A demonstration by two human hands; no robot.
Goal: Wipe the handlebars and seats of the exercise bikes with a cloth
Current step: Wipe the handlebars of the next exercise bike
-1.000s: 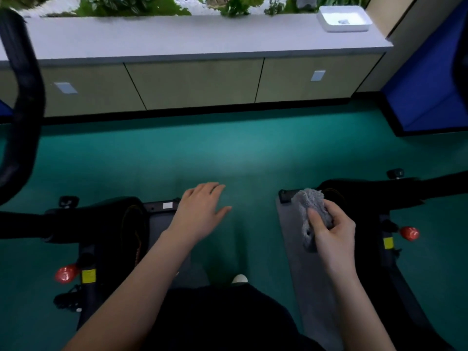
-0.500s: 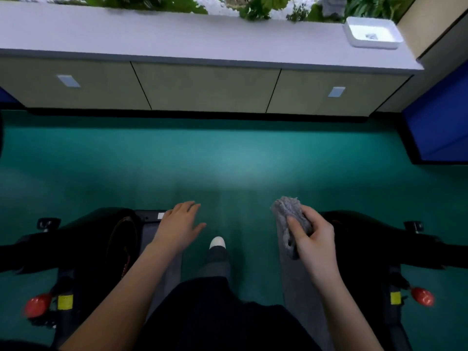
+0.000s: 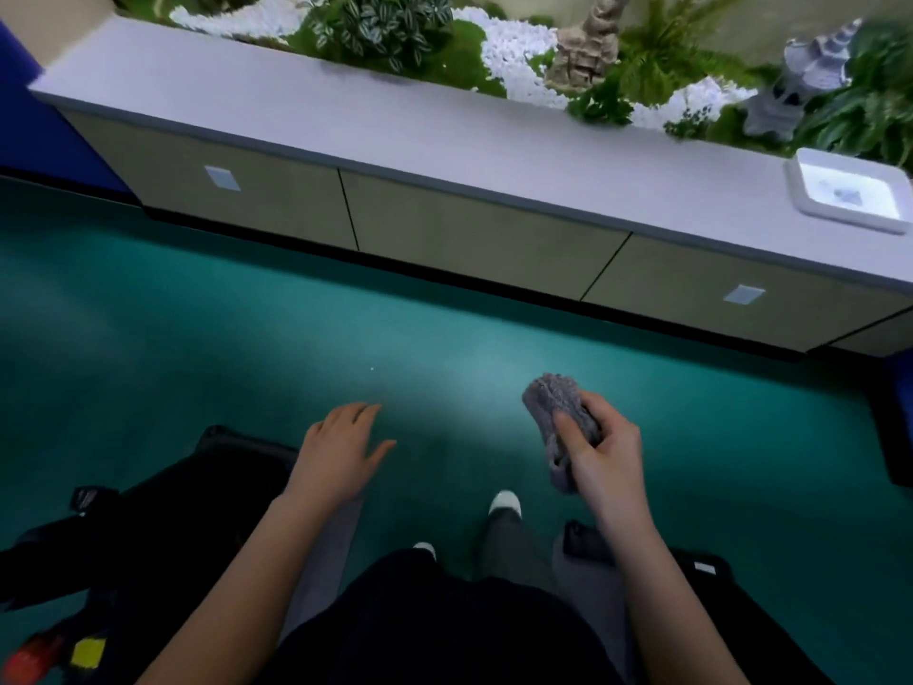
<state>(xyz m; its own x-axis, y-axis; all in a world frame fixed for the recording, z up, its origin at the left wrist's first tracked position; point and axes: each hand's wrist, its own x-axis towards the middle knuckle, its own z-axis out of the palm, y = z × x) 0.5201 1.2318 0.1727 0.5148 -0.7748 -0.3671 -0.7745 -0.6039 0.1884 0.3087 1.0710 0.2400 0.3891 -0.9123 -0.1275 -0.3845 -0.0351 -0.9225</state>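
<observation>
One wide-angle camera rode on the person's head, facing forward and steeply down. The left hand (image 3: 341, 452) and right hand (image 3: 605, 457) sat close in the lower middle, the green floor (image 3: 247, 338) beyond them. The view was tilted: the long cabinet (image 3: 469, 229) slanted across the upper frame, farther off.

An indoor gym or fitness room, seen from above. The black frames of two exercise bikes, the left bike (image 3: 163, 511) and the right bike (image 3: 741, 625), stand on grey mats (image 3: 331, 566) at the near edge of a teal sports floor (image 3: 247, 348). Along the far side runs a low row of beige cupboards (image 3: 469, 229) under a long pale bench (image 3: 395, 121) carrying a white tray (image 3: 847, 192). Behind it a decorative bed of green plants (image 3: 380, 27), white pebbles (image 3: 499, 47) and a small stone lantern (image 3: 810, 71) points to a commercial club, not a home.
</observation>
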